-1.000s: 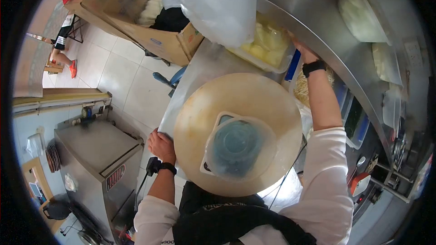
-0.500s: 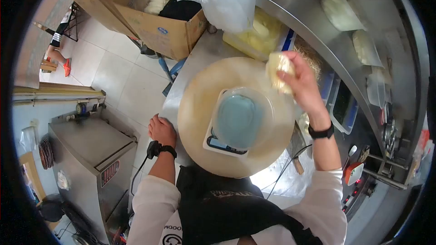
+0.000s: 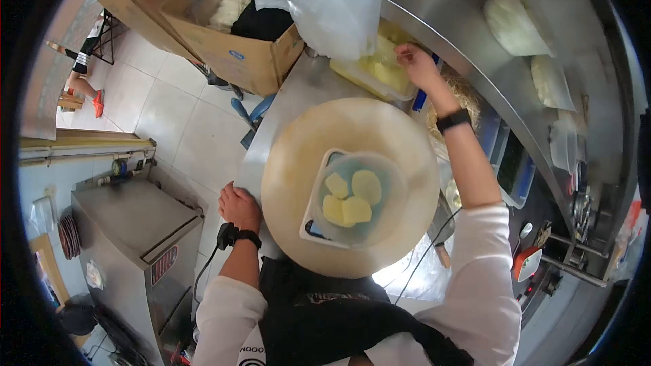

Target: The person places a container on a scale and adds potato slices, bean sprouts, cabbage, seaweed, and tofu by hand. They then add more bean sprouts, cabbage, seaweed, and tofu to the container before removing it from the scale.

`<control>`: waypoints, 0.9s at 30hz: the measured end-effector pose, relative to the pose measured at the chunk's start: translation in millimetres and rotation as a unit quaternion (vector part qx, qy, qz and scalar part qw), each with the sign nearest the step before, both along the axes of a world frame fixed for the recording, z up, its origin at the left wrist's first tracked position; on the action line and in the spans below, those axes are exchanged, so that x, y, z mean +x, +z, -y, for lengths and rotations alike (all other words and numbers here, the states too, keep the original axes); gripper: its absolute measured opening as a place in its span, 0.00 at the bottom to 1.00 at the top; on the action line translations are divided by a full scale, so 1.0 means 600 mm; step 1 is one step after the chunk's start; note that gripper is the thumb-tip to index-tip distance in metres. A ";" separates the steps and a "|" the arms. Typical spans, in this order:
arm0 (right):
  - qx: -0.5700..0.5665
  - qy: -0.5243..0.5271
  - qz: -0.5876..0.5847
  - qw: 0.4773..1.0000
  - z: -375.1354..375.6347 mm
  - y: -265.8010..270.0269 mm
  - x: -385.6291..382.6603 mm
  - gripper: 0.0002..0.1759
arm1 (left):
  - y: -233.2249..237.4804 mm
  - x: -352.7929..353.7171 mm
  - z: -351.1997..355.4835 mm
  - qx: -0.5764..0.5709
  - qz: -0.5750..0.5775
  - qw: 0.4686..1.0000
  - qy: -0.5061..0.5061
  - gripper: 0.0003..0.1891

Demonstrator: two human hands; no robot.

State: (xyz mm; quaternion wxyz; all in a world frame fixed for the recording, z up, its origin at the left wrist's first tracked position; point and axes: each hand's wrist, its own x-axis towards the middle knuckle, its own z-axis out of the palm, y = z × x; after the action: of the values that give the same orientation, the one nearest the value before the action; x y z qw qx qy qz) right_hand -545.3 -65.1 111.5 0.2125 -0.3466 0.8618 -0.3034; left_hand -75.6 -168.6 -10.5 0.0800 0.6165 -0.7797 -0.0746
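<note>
A clear plastic bowl (image 3: 380,220) with a bluish bottom stands on a white kitchen scale (image 3: 316,196). Several pale yellow pieces, looking like peeled potato (image 3: 357,210), lie in the bowl. The scale rests on a round, light-brown board (image 3: 291,169). My right hand (image 3: 417,66) is over the right side of a yellowish tub (image 3: 373,74), fingers bent and slightly apart, with nothing visible in them. More pale yellow pieces are in that tub, partly hidden by a plastic bag. My left hand (image 3: 239,207) lies on the steel counter's left edge, fingers stretched out.
A clear plastic bag (image 3: 319,7) hangs over the tub beside an open cardboard box (image 3: 244,61). Steel shelving (image 3: 468,47) curves along the right. A steel cabinet (image 3: 135,210) stands at left. A person's leg (image 3: 83,85) shows in the far left.
My right hand has moved from beside the bowl up to the tub and no longer holds the pale yellow chunk. Several pieces now lie in the bowl, which held none before.
</note>
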 end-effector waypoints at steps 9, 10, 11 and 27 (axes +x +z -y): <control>0.097 -0.001 -0.220 0.971 0.069 -0.145 -0.125 0.25 | -0.010 -0.003 0.003 0.006 0.033 0.999 0.007 0.15; 0.098 0.000 -0.217 0.971 0.062 -0.145 -0.123 0.25 | -0.009 -0.003 0.003 0.001 0.028 1.000 0.003 0.15; 0.041 -0.035 -0.122 0.991 0.051 -0.142 -0.122 0.25 | -0.008 -0.003 0.002 -0.005 0.023 1.000 -0.001 0.15; -0.207 -0.108 -0.185 0.955 -0.045 -0.268 -0.202 0.21 | -0.006 -0.003 0.002 -0.016 0.025 1.000 0.001 0.14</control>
State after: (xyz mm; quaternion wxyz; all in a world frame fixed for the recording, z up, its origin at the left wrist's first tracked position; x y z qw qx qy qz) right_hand -666.5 -38.1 -49.4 -0.0611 -0.3379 0.8364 -0.4273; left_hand -77.5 -169.8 -14.3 0.0704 0.6179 -0.7817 -0.0468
